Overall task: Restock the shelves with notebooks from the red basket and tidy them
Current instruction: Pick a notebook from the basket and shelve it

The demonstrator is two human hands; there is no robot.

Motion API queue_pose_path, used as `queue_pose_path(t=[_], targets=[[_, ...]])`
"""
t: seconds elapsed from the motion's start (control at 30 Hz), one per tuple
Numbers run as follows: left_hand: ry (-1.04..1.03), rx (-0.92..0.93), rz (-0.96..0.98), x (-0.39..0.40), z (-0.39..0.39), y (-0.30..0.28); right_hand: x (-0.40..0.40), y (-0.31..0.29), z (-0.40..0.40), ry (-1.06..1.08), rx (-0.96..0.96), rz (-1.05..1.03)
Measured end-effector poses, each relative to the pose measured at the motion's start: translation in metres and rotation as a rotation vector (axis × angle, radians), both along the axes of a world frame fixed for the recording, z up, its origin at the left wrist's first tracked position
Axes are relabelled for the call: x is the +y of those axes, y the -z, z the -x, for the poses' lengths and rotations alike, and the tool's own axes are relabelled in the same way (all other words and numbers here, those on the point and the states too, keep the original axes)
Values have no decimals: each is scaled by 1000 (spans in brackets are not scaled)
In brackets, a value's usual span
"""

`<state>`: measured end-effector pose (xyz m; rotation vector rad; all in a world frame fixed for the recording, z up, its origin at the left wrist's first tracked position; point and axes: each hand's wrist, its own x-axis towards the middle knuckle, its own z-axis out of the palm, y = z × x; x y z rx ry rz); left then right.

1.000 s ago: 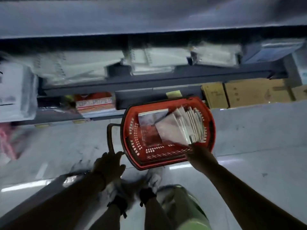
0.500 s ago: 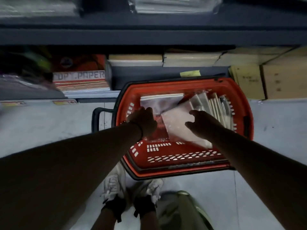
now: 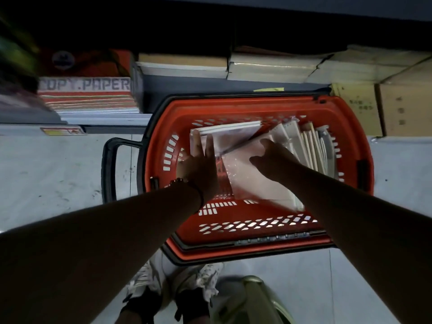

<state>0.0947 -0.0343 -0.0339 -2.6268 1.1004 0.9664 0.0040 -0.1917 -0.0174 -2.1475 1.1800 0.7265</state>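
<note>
**Both hands inside the red basket, on the wrapped notebooks**

Since half a second ago, both my hands have reached deeper into the red basket (image 3: 257, 108), and my left fingers have gone from curled to straight.

My left hand (image 3: 201, 164) lies flat on the notebook at the far left (image 3: 231, 134), fingers extended and slightly spread, tips near its far edge. My right hand (image 3: 271, 160) rests on the plastic-wrapped notebook (image 3: 252, 183) that leans across the middle of the basket; the thumb points left, but the fingers are in shadow and I cannot tell whether they curl round its edge.

More notebooks stand on edge (image 3: 308, 148) in a row against the basket's right side, just beyond my right hand.

The basket sits on the pale floor (image 3: 46, 171), its black handle (image 3: 109, 169) folded out to the left, directly below the bottom shelf. On that shelf: a red pack marked COPY PAPER (image 3: 86, 90) at left, wrapped paper reams (image 3: 268, 66) in the middle, cardboard boxes (image 3: 402, 108) at right. My white shoes (image 3: 205, 279) show beneath the basket's near rim.
</note>
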Motion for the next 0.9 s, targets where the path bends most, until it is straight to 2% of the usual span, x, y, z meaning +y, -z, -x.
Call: queue_pose_path(t=[0.13, 0.27, 0.37, 0.43, 0.5, 0.67, 0.8, 0.9], targets=[[28, 24, -2, 10, 8, -1, 9, 7, -5, 34, -18, 13], [-40, -7, 179, 10, 5, -3, 12, 12, -17, 27, -100, 68], [-118, 23, 236, 11, 1, -1, 12, 20, -25, 0, -130, 53], [-100, -53, 278, 11, -1, 3, 15, 24, -27, -9, -142, 67], [-45, -118, 251, 8, -6, 7, 18, 25, -27, -7, -161, 168], [32, -100, 135, 1, -18, 24, 18, 22, -18, -92, -176, 363], [-44, 57, 204, 5, -29, 27, 20, 23, -8, -104, -195, 334], [-44, 18, 291, 10, -41, 4, 22, 17, -2, 22, -262, 230]])
